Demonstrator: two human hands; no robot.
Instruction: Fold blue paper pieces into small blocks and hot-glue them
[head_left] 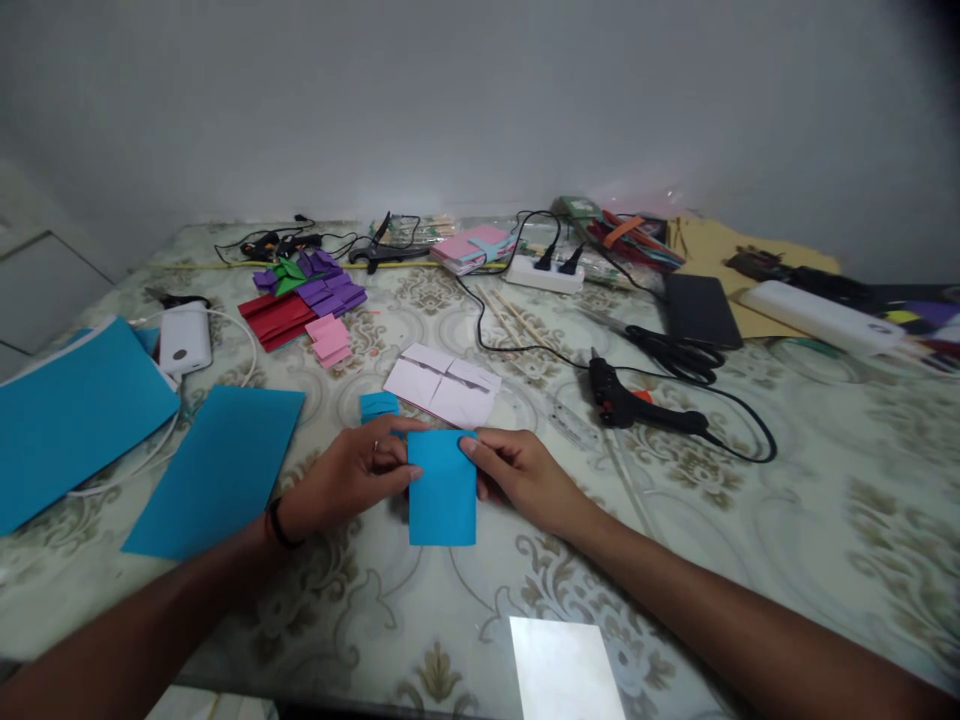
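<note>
A small rectangle of blue paper is held upright between my two hands, above the patterned tabletop. My left hand pinches its left edge between thumb and fingers. At the upper right corner, my right hand grips it with the thumb on the front face. Just behind the left fingers lies a small folded blue paper piece. Beyond the hands rests a white folded paper piece. Larger blue sheets lie to the left of my left hand.
A black glue gun and black scissors lie at right, a cord curling round them. A white power strip sits near the wall. Folded purple paper, red paper and a white power bank are at left.
</note>
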